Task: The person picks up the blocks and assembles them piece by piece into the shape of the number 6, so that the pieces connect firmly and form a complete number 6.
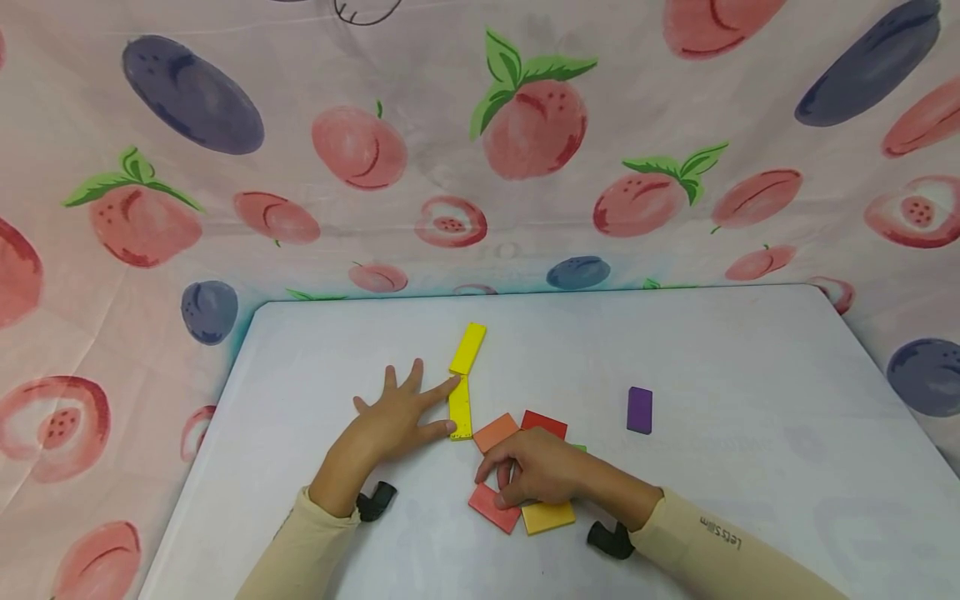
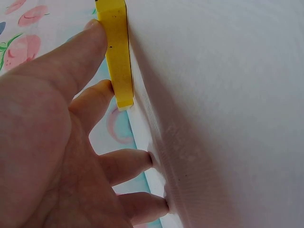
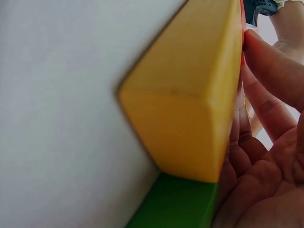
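Observation:
With fingers spread, my left hand (image 1: 390,425) touches a yellow block (image 1: 460,412), its index finger near the far end and its thumb near the close end. A second yellow block (image 1: 468,348) continues beyond it, slightly angled. My right hand (image 1: 536,467) is curled over a rough ring of flat coloured blocks. Its thumb and index finger pinch the edge of a salmon-red block (image 1: 495,511). Around that hand lie an orange block (image 1: 497,433), a red block (image 1: 545,422), a mostly hidden green block (image 3: 173,204) and an amber block (image 1: 549,518), which meets the green one.
A purple block (image 1: 640,410) lies apart on the right of the white table (image 1: 750,375). A fruit-patterned cloth (image 1: 450,125) hangs behind the table and along its sides. Small black wrist cameras (image 1: 377,502) sit under both wrists, low over the tabletop.

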Tool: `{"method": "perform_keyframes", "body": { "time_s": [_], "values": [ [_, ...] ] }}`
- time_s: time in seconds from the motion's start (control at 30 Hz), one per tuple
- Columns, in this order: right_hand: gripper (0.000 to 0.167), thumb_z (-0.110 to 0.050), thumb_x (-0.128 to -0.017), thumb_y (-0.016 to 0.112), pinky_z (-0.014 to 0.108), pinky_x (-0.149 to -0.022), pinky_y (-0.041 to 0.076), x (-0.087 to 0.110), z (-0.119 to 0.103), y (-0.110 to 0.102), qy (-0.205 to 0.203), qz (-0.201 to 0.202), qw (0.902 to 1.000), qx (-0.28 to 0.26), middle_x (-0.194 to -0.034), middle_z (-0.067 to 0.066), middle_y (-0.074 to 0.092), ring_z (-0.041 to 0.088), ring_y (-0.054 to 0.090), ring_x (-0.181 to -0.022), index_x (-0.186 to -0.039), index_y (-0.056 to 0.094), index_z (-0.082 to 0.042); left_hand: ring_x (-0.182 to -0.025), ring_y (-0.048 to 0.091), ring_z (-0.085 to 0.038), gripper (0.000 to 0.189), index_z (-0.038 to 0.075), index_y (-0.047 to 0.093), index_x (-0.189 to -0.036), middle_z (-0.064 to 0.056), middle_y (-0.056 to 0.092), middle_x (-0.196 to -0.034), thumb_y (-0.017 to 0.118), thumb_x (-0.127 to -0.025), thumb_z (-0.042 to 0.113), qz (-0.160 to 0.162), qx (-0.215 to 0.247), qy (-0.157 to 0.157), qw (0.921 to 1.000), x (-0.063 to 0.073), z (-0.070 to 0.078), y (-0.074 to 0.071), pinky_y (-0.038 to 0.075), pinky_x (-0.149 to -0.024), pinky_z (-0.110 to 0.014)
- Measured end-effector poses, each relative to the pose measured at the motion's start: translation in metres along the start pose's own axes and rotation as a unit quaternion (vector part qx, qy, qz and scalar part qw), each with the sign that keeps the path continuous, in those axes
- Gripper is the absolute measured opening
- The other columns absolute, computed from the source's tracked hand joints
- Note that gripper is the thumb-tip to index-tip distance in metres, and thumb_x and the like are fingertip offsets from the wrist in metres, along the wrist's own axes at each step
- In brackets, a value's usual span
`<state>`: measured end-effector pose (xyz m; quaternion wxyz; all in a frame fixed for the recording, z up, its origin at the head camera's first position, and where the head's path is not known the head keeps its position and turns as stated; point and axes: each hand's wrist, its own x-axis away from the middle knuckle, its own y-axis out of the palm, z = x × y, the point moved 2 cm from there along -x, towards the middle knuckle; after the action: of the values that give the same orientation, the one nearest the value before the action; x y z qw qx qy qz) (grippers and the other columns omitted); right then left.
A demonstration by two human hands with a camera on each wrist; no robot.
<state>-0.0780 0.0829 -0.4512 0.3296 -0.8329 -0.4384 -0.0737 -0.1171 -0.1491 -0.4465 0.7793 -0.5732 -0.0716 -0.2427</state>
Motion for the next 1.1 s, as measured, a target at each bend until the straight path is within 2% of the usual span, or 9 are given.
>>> {"method": "perform_keyframes", "body": {
  "time_s": [0.5, 0.77, 0.93, 1.1],
  "values": [
    [0.025, -0.022, -0.086, 0.082, 0.022, -0.066, 0.047, 0.0, -0.001, -0.001, 0.005, -0.003, 1.0, 0.001, -0.079, -0.012, 0.068, 0.009, 0.06, -0.071, -0.11, 0.078, -0.03, -0.153, 0.005, -0.059, 0.071, 0.05, 0.034, -0.156, -0.019, 0.016, -0.171, 0.065, -0.093, 0.058, 0.002, -0.002, -0.001, 1.0, 0.0, 0.0, 0.0, 0.016, -0.097, -0.093],
    [0.025, -0.025, -0.086, 0.082, 0.025, -0.067, 0.05, 0.002, 0.001, -0.003, 0.021, -0.001, 0.999, -0.039, -0.085, -0.01, 0.07, 0.012, 0.063, -0.077, -0.11, 0.078, -0.033, -0.153, 0.006, -0.058, 0.071, 0.049, 0.035, -0.155, -0.018, 0.016, -0.171, 0.066, -0.093, 0.058, 0.001, -0.002, -0.003, 1.0, 0.0, 0.0, 0.001, 0.015, -0.097, -0.093],
    [0.025, -0.026, -0.087, 0.081, 0.024, -0.068, 0.05, 0.008, 0.002, -0.009, 0.005, 0.011, 0.9991, -0.041, -0.087, -0.01, 0.07, 0.012, 0.065, -0.076, -0.111, 0.078, -0.031, -0.153, 0.006, -0.059, 0.071, 0.049, 0.034, -0.156, -0.018, 0.016, -0.171, 0.066, -0.093, 0.058, 0.0, -0.002, -0.005, 1.0, 0.001, 0.001, 0.0, 0.016, -0.097, -0.093],
    [0.024, -0.026, -0.089, 0.08, 0.024, -0.071, 0.052, 0.018, 0.003, -0.023, -0.011, 0.034, 0.9985, -0.042, -0.088, -0.01, 0.069, 0.013, 0.065, -0.081, -0.113, 0.078, -0.027, -0.153, 0.005, -0.058, 0.071, 0.049, 0.034, -0.156, -0.018, 0.015, -0.171, 0.065, -0.093, 0.057, -0.001, -0.001, -0.005, 1.0, 0.0, 0.001, 0.001, 0.015, -0.097, -0.093]
  ]
}}
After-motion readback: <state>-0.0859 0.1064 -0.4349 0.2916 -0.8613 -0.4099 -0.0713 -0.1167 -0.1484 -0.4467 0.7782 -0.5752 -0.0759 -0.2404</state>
